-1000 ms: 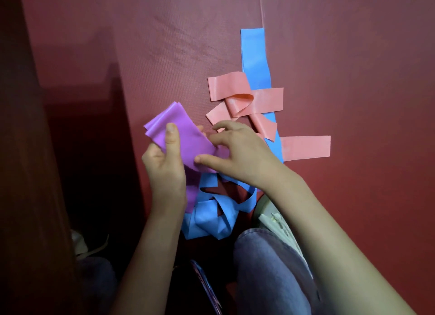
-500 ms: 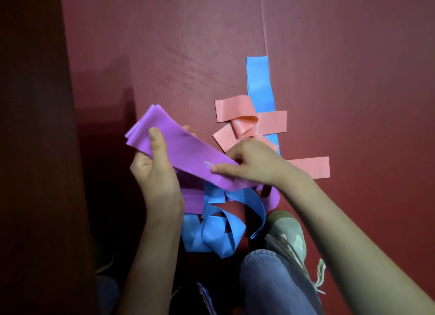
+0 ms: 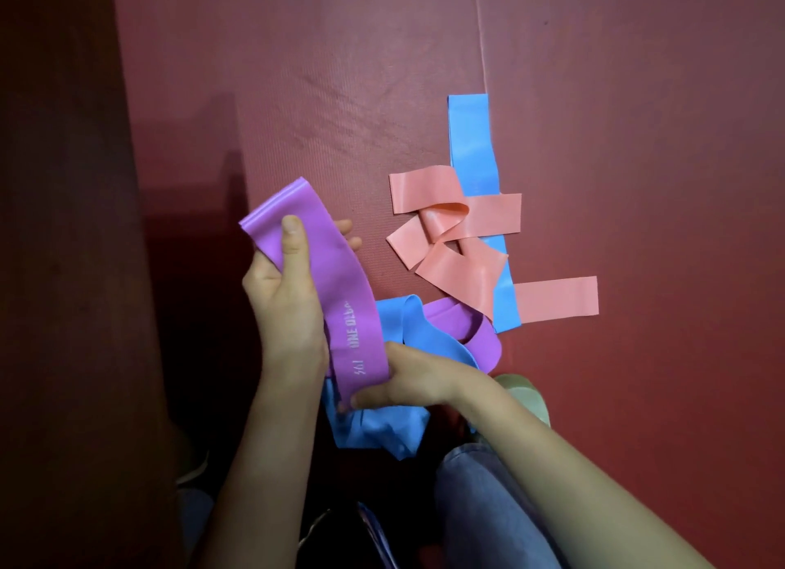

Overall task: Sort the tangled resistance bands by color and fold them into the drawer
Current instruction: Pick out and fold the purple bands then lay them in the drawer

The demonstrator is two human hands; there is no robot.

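The left hand [image 3: 284, 309] grips the top of the flat purple rubber band [image 3: 335, 296] and the right hand [image 3: 416, 377] pinches its low end above the red floor mat [image 3: 340, 79], so a tug might drag the tangled blue rubber band [image 3: 382, 428] too.

We can't read the white print on the purple band [image 3: 340, 288]: too blurred. Its near end disappears under our right hand [image 3: 416, 377]. Our left hand [image 3: 284, 305] shows only two fingertips [image 3: 346, 227] past the band's far side. The blue band [image 3: 471, 143] runs under the pink band [image 3: 458, 266] and our hands, so we can't tell if it's one piece. The shoe [image 3: 526, 398] is mostly behind the right forearm. The dark object [image 3: 374, 534] at the bottom edge is cut off and unidentifiable.
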